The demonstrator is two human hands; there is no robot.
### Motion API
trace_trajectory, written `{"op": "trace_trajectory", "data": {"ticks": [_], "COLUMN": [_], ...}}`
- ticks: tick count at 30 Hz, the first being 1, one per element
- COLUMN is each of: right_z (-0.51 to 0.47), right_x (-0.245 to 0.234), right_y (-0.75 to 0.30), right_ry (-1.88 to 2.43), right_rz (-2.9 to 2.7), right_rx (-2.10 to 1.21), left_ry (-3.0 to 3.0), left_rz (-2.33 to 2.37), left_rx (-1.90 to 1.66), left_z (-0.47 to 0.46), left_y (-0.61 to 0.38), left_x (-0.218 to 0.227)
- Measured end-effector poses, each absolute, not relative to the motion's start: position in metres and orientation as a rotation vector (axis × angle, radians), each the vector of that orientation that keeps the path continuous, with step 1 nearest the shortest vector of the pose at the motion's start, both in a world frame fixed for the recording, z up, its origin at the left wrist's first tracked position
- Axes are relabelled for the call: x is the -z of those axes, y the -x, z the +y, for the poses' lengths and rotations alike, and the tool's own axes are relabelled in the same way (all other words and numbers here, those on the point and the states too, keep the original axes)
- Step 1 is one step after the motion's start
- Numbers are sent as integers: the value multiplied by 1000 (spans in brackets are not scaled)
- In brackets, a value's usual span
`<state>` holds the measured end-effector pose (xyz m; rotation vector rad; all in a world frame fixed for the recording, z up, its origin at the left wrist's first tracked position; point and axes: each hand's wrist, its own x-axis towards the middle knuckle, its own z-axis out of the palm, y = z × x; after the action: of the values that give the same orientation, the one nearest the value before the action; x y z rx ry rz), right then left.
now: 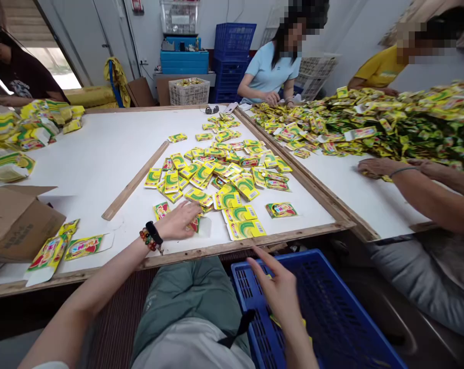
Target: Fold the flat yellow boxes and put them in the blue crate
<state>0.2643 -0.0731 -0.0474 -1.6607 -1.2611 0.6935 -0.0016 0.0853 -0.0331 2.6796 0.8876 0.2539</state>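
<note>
My left hand (180,221), with a dark band and beads at its wrist, rests on the white table. Its fingers curl over a small carton (195,224) with a pale flap sticking out; the fingers hide most of it. Over a blue crate (251,300) at the table's front edge hovers my right hand (276,282), thumb and forefinger apart, with nothing visible between them. Several yellow-green cartons (203,174) lie in a loose heap beyond my left hand. Closer to me are two cartons side by side (247,229) and a single carton (281,209).
A wooden strip (135,182) lies left of the heap, near an open cardboard box (20,223) and flattened cartons (86,247). A wooden divider (293,164) separates a large pile of packets (370,123), where other people work. Another person sits at far left.
</note>
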Motion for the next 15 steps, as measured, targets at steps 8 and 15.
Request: {"op": "trace_trajectory", "data": {"ticks": [8, 15], "right_z": [-31, -27], "right_x": [29, 40], "right_y": [-176, -178], "right_ry": [1184, 1176], "right_rz": [-975, -767], "right_rx": [-1148, -1255], "left_ry": [-2143, -2051], "left_rz": [1063, 1029], "left_rx": [-955, -1042], "left_z": [3, -7], "left_y": [-43, -57], "left_x": [59, 77]}}
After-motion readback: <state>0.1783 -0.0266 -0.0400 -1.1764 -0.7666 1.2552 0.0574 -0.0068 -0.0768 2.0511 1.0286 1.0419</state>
